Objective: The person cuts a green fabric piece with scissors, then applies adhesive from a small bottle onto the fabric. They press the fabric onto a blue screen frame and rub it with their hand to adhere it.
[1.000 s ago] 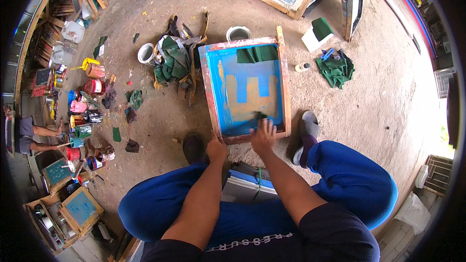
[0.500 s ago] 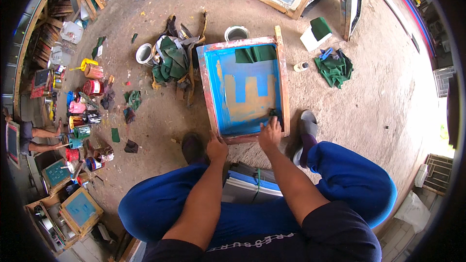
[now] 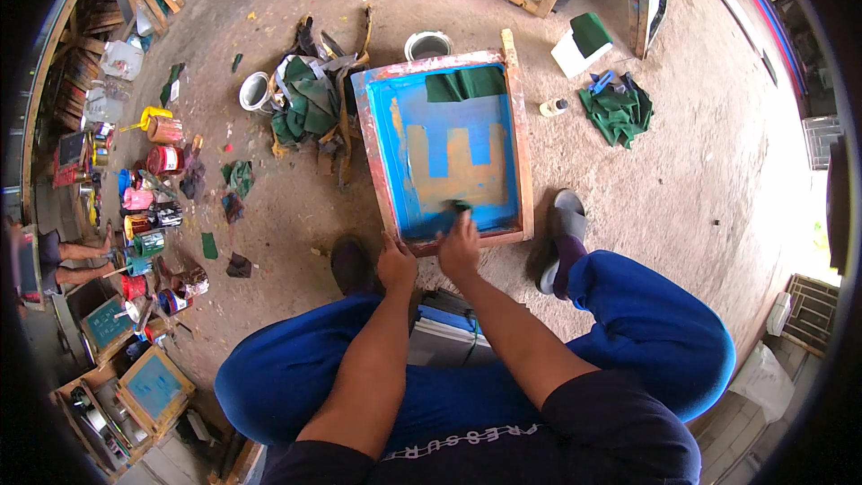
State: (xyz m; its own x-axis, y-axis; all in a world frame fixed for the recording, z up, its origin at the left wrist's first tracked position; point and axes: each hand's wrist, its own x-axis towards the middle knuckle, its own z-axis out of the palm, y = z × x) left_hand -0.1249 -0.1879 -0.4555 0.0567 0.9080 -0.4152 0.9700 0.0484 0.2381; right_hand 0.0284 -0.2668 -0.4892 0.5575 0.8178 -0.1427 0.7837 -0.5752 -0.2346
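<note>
A wooden silk-screen frame (image 3: pixel 518 144) lies in front of me, its blue mesh (image 3: pixel 435 157) showing a tan, E-like shape. My left hand (image 3: pixel 395 266) is closed on the near left corner of the frame. In my right hand (image 3: pixel 460 251) is a small dark green rag (image 3: pixel 459 206), pressed on the mesh near the frame's near edge; the fingers partly hide it. A folded green cloth (image 3: pixel 467 83) rests on the far end of the mesh.
Beyond the frame stand a grey tin (image 3: pixel 428 44), a second tin (image 3: pixel 255 92) and a heap of green rags (image 3: pixel 310 101). To the right are a small bottle (image 3: pixel 553 107), a crumpled green cloth (image 3: pixel 618 112) and a white container (image 3: pixel 575 56). Paint cans (image 3: pixel 165 160) line the left.
My right hand has slid left along the near part of the mesh with the rag. My left hand keeps its hold on the corner. The whole view has shifted slightly.
</note>
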